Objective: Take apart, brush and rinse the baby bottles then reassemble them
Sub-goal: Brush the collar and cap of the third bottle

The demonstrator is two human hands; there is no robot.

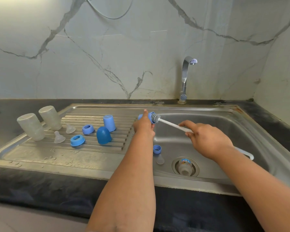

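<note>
the left hand (145,125) covers most of the blue cap (148,116) it grips, so only the cap's two ends show. the brush (172,123) has its bristle head partly inside the cap's mouth, and the right hand (206,139) hides the middle of its white handle; the looped end comes out again behind the right wrist. both forearms are cut off by the bottom edge. the bottle (184,166) lying on the drain has a printed label too small to read. the left forearm hides part of the sink (224,118) wall beside the blue ring (157,149). a curved shape at the top edge is cut off and cannot be identified.
</note>
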